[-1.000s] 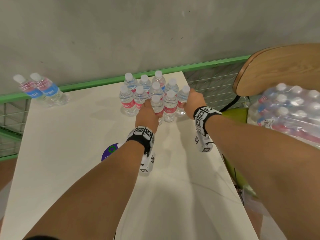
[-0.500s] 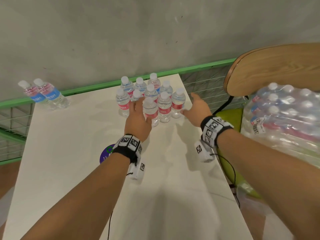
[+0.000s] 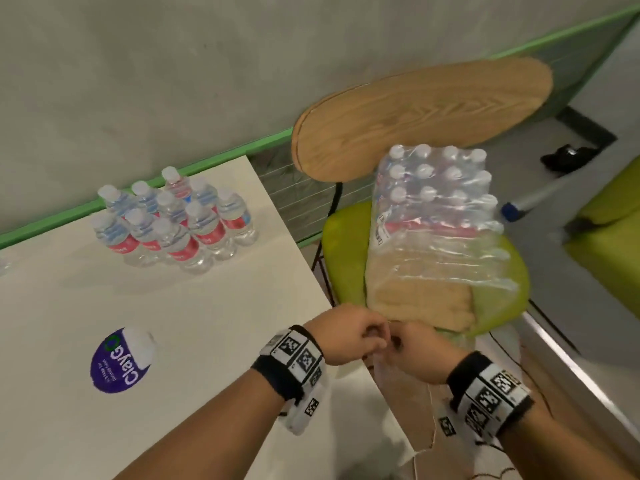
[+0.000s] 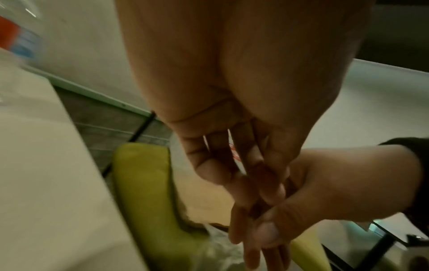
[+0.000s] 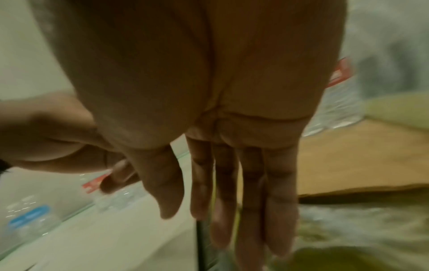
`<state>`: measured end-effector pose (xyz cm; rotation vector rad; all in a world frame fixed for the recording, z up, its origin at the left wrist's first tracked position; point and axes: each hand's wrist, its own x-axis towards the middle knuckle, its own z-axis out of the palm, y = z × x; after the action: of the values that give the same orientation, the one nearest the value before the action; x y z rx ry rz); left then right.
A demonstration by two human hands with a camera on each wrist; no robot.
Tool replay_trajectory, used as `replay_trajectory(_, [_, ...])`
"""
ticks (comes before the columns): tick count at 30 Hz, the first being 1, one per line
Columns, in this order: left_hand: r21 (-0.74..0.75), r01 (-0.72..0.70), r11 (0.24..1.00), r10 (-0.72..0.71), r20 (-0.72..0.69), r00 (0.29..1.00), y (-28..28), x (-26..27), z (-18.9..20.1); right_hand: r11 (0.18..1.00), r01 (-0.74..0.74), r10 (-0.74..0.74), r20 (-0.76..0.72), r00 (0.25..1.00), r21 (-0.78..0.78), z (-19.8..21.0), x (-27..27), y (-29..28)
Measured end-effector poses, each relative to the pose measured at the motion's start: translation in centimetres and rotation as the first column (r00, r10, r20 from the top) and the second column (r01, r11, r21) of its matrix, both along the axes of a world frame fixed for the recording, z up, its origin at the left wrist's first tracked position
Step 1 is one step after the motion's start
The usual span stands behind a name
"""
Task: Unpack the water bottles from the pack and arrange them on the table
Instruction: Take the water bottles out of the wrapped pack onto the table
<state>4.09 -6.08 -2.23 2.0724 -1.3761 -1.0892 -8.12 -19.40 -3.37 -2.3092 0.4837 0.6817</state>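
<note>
Several upright water bottles (image 3: 173, 223) with red labels stand clustered at the far side of the white table (image 3: 207, 306). The shrink-wrapped pack (image 3: 436, 209) of bottles sits on a cardboard tray (image 3: 415, 299) on a green chair seat (image 3: 346, 244) right of the table. My left hand (image 3: 375, 336) and right hand (image 3: 412, 348) meet just off the table's right edge, in front of the pack. In the left wrist view the left hand (image 4: 255, 176) touches the right palm (image 4: 267, 232) with loosely bent fingers. The right hand (image 5: 232, 210) has straight fingers. Neither holds a bottle.
The chair's wooden backrest (image 3: 422, 112) rises behind the pack. Loose clear plastic film (image 3: 398, 386) hangs below my hands. A round purple sticker (image 3: 117, 362) lies on the near table. A green rail (image 3: 221, 154) runs along the wall, and a second green seat (image 3: 609, 244) stands far right.
Both hands let go of the bottles in the cluster, drew back and moved right, off the table edge, until they met in front of the pack. The view swung right.
</note>
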Motion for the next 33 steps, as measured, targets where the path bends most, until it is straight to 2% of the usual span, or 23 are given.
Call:
replay_trajectory(2, [0.085, 0.049, 0.995, -0.047, -0.016, 0.999, -3.6, -1.4, -0.3, 0.997, 0.034, -0.039, -0.073, 0.997, -0.067, -0.4, -1.1, -3.1])
replay_trajectory(4, [0.130, 0.032, 0.991, -0.032, -0.003, 0.999, -7.1, -2.1, -0.8, 0.984, 0.093, -0.106, -0.082, 0.991, -0.151, -0.8, -1.4, -6.1])
replay_trajectory(6, [0.122, -0.062, 0.991, 0.058, 0.037, 0.998, -10.3, -2.3, -1.2, 0.966, 0.187, -0.199, -0.050, 0.979, -0.178, -1.2, -1.0, -8.8])
replay_trajectory(8, [0.134, -0.132, 0.982, 0.106, 0.184, 0.977, -13.2, -2.1, -1.6, 0.944, 0.206, -0.226, -0.051, 0.973, -0.257, -1.6, 0.0, -11.2])
replay_trajectory(10, [0.106, -0.238, 0.966, 0.203, 0.268, 0.942, -15.2, -1.6, -2.1, 0.920, 0.292, -0.307, -0.018, 0.952, -0.262, -1.4, 1.0, -13.0])
replay_trajectory(12, [0.083, -0.324, 0.942, 0.292, 0.269, 0.918, -16.7, -1.1, -2.4, 0.897, 0.403, -0.397, 0.069, 0.915, -0.183, -1.4, 2.2, -14.0])
replay_trajectory(13, [0.066, -0.341, 0.938, 0.316, 0.245, 0.917, -17.3, -0.9, -2.6, 0.877, 0.473, -0.464, 0.111, 0.879, -0.086, -1.4, 2.7, -14.1])
replay_trajectory(15, [0.053, -0.353, 0.934, 0.341, 0.154, 0.927, -18.0, -0.4, -2.9, 0.773, 0.612, -0.634, 0.157, 0.758, 0.168, -1.7, 3.2, -14.1])
replay_trajectory(16, [0.105, -0.339, 0.935, 0.324, 0.142, 0.935, -18.3, -0.3, -2.7, 0.705, 0.655, -0.704, 0.153, 0.694, 0.271, -1.8, 3.2, -14.1])
replay_trajectory(18, [0.174, -0.334, 0.926, 0.306, 0.169, 0.937, -18.8, 0.2, -1.9, 0.614, 0.673, -0.775, 0.153, 0.613, 0.412, -1.9, 3.7, -14.4])
replay_trajectory(20, [0.166, -0.374, 0.912, 0.353, 0.143, 0.925, -19.3, 0.9, -1.5, 0.573, 0.648, -0.802, 0.179, 0.570, 0.502, -1.1, 4.3, -15.0])
replay_trajectory(24, [0.199, -0.435, 0.878, 0.444, 0.001, 0.896, -20.6, 2.4, -1.3, 0.573, 0.648, -0.810, 0.229, 0.540, 0.502, -0.7, 5.3, -16.2])
replay_trajectory(25, [0.222, -0.430, 0.875, 0.436, 0.023, 0.899, -20.9, 2.6, -1.3, 0.601, 0.654, -0.795, 0.261, 0.547, 0.460, -0.8, 5.4, -16.3])
replay_trajectory(27, [0.276, -0.397, 0.875, 0.366, 0.158, 0.917, -20.8, 2.7, -1.0, 0.648, 0.642, -0.759, 0.279, 0.588, 0.409, -0.9, 5.3, -16.1])
replay_trajectory(29, [0.287, -0.361, 0.887, 0.284, 0.276, 0.918, -20.2, 2.5, -0.7, 0.638, 0.646, -0.765, 0.245, 0.596, 0.420, -1.3, 5.1, -15.6])
replay_trajectory(33, [0.260, -0.339, 0.904, 0.240, 0.347, 0.907, -18.7, 1.5, -1.5, 0.640, 0.708, -0.768, 0.220, 0.601, 0.299, -2.6, 3.7, -13.8])
